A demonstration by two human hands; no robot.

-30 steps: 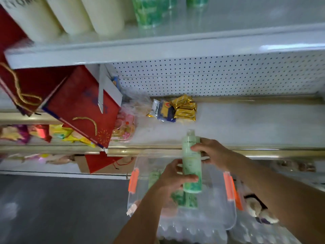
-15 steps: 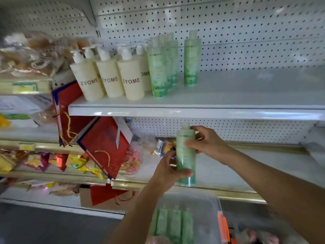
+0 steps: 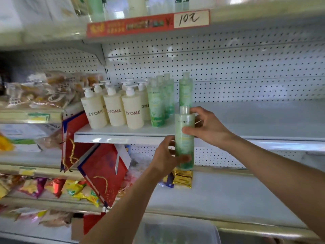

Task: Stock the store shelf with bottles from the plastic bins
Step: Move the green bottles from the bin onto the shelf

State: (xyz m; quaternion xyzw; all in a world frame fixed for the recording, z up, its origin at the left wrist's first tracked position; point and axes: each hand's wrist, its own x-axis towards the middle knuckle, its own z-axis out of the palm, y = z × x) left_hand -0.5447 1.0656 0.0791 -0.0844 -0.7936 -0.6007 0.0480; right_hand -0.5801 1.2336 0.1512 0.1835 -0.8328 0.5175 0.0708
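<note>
The left hand wraps its fingers around the lower part of a tall, pale green translucent plastic bottle, thumb across the front near the base, while the right hand pinches the bottle's upper body just below its clear cap. Held upright between both hands, the bottle hangs in the air in front of the edge of the white metal shelf, level with that edge and not resting on it. On the shelf just behind stands a single matching green bottle, and to its left a short row of the same green bottles, then a cluster of cream pump bottles printed ZYOME. White pegboard backs the shelf. One shelf down, gold foil packets lie under the held bottle, with red paper gift bags leaning to the left. At the bottom edge sits what appears to be a clear plastic bin, blurred, its contents hard to make out.
</note>
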